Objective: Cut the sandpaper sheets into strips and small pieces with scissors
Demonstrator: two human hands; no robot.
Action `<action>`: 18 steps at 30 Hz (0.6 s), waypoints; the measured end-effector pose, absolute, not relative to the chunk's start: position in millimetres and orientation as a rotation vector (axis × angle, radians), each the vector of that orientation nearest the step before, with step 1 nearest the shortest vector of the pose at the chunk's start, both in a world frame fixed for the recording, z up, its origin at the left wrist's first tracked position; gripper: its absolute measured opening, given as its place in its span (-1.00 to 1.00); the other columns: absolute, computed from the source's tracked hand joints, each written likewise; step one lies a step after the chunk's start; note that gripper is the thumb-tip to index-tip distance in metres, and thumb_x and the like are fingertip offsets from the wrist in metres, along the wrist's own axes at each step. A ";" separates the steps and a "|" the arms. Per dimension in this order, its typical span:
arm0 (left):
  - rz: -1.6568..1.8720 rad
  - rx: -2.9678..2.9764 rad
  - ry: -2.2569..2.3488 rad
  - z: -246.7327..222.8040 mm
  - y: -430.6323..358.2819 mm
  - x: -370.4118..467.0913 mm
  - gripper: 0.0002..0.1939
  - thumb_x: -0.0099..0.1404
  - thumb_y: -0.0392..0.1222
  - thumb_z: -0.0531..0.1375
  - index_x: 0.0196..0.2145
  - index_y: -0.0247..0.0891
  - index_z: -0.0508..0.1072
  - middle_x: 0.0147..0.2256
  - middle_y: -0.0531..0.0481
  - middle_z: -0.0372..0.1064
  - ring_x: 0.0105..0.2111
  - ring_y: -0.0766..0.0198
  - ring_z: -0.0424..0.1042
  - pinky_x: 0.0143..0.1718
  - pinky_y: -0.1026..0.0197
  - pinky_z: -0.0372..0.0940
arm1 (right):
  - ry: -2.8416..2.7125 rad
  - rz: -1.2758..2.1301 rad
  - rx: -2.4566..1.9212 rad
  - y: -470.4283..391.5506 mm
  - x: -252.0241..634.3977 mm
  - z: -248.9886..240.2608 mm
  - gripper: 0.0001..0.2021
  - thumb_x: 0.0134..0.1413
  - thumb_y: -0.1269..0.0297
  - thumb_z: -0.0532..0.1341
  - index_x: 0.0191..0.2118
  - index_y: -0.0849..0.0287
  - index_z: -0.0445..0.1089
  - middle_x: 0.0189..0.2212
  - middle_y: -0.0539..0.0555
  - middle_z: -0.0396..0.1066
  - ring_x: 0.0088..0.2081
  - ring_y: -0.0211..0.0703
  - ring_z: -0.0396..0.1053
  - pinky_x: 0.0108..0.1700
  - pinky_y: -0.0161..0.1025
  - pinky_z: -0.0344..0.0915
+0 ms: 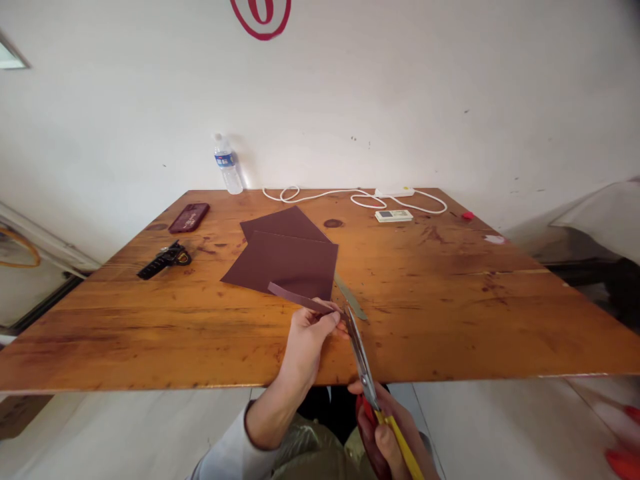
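My left hand pinches a narrow dark maroon strip, which looks like paper or thin leather. The strip's free end points up and left above the table. In my right hand is a pair of scissors with red and yellow handles. Their long metal blades point up, with the tips beside my left fingertips at the strip's right end; whether they touch the strip I cannot tell. Just beyond lie two overlapping maroon sheets, and a thin greyish strip rests right of them.
On the wooden table are a phone in a maroon case, a black claw clip and a white remote. A water bottle and a white power strip with its cord stand along the wall.
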State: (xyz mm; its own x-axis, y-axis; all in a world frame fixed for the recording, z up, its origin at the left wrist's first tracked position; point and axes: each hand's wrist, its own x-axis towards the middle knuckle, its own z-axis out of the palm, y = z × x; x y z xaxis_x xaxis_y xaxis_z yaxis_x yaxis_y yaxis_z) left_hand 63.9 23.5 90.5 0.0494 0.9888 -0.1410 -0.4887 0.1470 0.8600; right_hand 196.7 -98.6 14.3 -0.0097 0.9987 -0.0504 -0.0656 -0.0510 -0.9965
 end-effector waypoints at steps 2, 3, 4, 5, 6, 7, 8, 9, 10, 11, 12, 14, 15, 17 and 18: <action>1.291 0.731 0.877 90.2 23.3 64.2 -0.86 -0.07 -0.24 0.39 -0.56 -0.31 0.52 -0.54 0.07 0.39 -0.58 0.34 0.38 -0.53 0.27 0.40 | -1.081 1.312 -1.167 -97.1 196.5 18.6 -0.47 0.05 -0.34 0.19 -0.13 0.01 0.49 -0.58 -0.10 0.18 -0.59 -0.25 0.01 -0.53 -0.27 0.08; 1.290 0.733 0.875 89.9 23.3 64.3 -0.86 -0.07 -0.23 0.40 -0.56 -0.32 0.52 -0.54 0.07 0.39 -0.58 0.35 0.38 -0.53 0.27 0.40 | -1.057 1.338 -1.160 -96.0 196.7 20.0 -0.46 0.01 -0.35 0.22 -0.14 0.01 0.50 -0.56 -0.08 0.21 -0.57 -0.23 0.06 -0.51 -0.27 0.11; 1.291 0.732 0.875 89.6 23.2 64.5 -0.86 -0.07 -0.23 0.40 -0.56 -0.32 0.52 -0.53 0.07 0.39 -0.58 0.35 0.38 -0.53 0.28 0.39 | -1.046 1.366 -1.160 -94.9 196.9 20.8 -0.45 -0.02 -0.36 0.23 -0.16 0.01 0.51 -0.55 -0.05 0.23 -0.56 -0.21 0.09 -0.51 -0.26 0.12; 1.294 0.730 0.877 89.3 23.2 64.6 -0.85 -0.07 -0.23 0.40 -0.56 -0.32 0.52 -0.53 0.07 0.39 -0.58 0.35 0.38 -0.54 0.28 0.39 | -1.042 1.385 -1.163 -93.9 197.3 21.0 -0.43 -0.05 -0.38 0.24 -0.19 0.03 0.52 -0.55 -0.05 0.23 -0.57 -0.21 0.09 -0.52 -0.26 0.12; 1.295 0.730 0.879 89.0 23.1 64.8 -0.85 -0.07 -0.23 0.41 -0.56 -0.32 0.52 -0.52 0.07 0.39 -0.58 0.35 0.38 -0.54 0.28 0.39 | -1.043 1.389 -1.169 -93.2 197.6 20.6 -0.41 -0.08 -0.39 0.24 -0.21 0.05 0.53 -0.57 -0.05 0.22 -0.59 -0.23 0.07 -0.54 -0.26 0.10; 1.295 0.730 0.879 88.8 23.1 65.0 -0.85 -0.07 -0.23 0.41 -0.56 -0.32 0.52 -0.52 0.07 0.39 -0.58 0.35 0.38 -0.54 0.28 0.39 | -1.044 1.380 -1.175 -93.0 197.9 19.7 -0.40 -0.09 -0.40 0.24 -0.22 0.06 0.53 -0.58 -0.06 0.22 -0.60 -0.24 0.05 -0.55 -0.26 0.09; 1.295 0.730 0.878 88.5 23.1 65.1 -0.86 -0.07 -0.23 0.40 -0.56 -0.32 0.53 -0.52 0.07 0.39 -0.58 0.36 0.38 -0.53 0.28 0.38 | -1.048 1.372 -1.180 -93.3 198.1 18.2 -0.40 -0.08 -0.40 0.24 -0.21 0.07 0.54 -0.58 -0.06 0.22 -0.60 -0.24 0.04 -0.55 -0.26 0.10; 1.293 0.731 0.876 88.3 23.1 65.2 -0.86 -0.07 -0.23 0.40 -0.56 -0.32 0.53 -0.53 0.07 0.39 -0.58 0.36 0.38 -0.53 0.29 0.38 | -1.046 1.368 -1.177 -94.1 198.2 16.4 -0.41 -0.07 -0.38 0.25 -0.20 0.07 0.54 -0.58 -0.06 0.21 -0.60 -0.25 0.04 -0.54 -0.26 0.11; 1.293 0.731 0.874 88.1 23.0 65.3 -0.86 -0.06 -0.23 0.40 -0.56 -0.31 0.53 -0.53 0.07 0.39 -0.58 0.36 0.38 -0.53 0.29 0.38 | -1.040 1.372 -1.172 -95.0 198.3 14.5 -0.44 -0.04 -0.34 0.26 -0.18 0.06 0.54 -0.57 -0.06 0.22 -0.59 -0.23 0.07 -0.52 -0.25 0.14; 1.293 0.730 0.871 87.9 22.9 65.3 -0.86 -0.06 -0.24 0.40 -0.56 -0.31 0.53 -0.53 0.07 0.39 -0.57 0.36 0.38 -0.53 0.29 0.38 | -1.027 1.374 -1.158 -96.1 198.4 12.5 -0.46 -0.02 -0.32 0.27 -0.16 0.05 0.54 -0.57 -0.06 0.23 -0.58 -0.21 0.10 -0.50 -0.24 0.16; 1.293 0.728 0.870 87.7 22.7 65.3 -0.87 -0.07 -0.24 0.40 -0.56 -0.31 0.52 -0.52 0.07 0.39 -0.57 0.36 0.38 -0.53 0.29 0.37 | -1.014 1.374 -1.146 -97.0 198.5 10.7 -0.47 -0.01 -0.31 0.27 -0.15 0.04 0.55 -0.56 -0.05 0.24 -0.56 -0.19 0.13 -0.49 -0.23 0.18; 1.296 0.721 0.873 87.3 22.3 65.3 -0.87 -0.07 -0.24 0.40 -0.57 -0.31 0.52 -0.50 0.07 0.39 -0.57 0.36 0.38 -0.53 0.29 0.37 | -1.000 1.333 -1.140 -98.0 198.9 8.5 -0.48 -0.02 -0.31 0.27 -0.18 0.03 0.56 -0.54 -0.02 0.26 -0.55 -0.16 0.17 -0.50 -0.23 0.18; 1.299 0.718 0.876 87.2 22.1 65.3 -0.86 -0.07 -0.24 0.40 -0.57 -0.31 0.52 -0.49 0.07 0.39 -0.57 0.37 0.37 -0.53 0.29 0.37 | -1.018 1.308 -1.153 -98.0 199.1 8.2 -0.49 -0.01 -0.31 0.26 -0.18 0.03 0.57 -0.52 0.00 0.29 -0.53 -0.15 0.19 -0.49 -0.22 0.20; 1.300 0.715 0.877 87.0 21.7 65.6 -0.86 -0.07 -0.24 0.40 -0.57 -0.31 0.52 -0.49 0.07 0.38 -0.57 0.37 0.37 -0.54 0.29 0.36 | -1.080 1.264 -1.180 -97.8 199.2 9.0 -0.52 0.05 -0.27 0.24 -0.16 0.03 0.57 -0.48 0.03 0.32 -0.49 -0.12 0.22 -0.45 -0.21 0.23; 1.300 0.713 0.875 86.9 21.6 65.8 -0.86 -0.07 -0.24 0.40 -0.57 -0.31 0.51 -0.50 0.07 0.38 -0.57 0.36 0.37 -0.54 0.30 0.36 | -1.109 1.253 -1.182 -97.7 199.0 9.7 -0.53 0.09 -0.25 0.23 -0.14 0.03 0.56 -0.48 0.03 0.33 -0.49 -0.12 0.23 -0.44 -0.20 0.23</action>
State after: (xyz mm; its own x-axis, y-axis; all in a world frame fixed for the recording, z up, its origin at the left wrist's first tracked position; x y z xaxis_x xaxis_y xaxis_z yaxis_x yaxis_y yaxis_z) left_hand 65.8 21.6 86.9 0.0470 0.9886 -0.1432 -0.5041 0.1472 0.8510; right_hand 199.0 -97.7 9.7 0.0259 0.9991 -0.0343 -0.0870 -0.0319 -0.9957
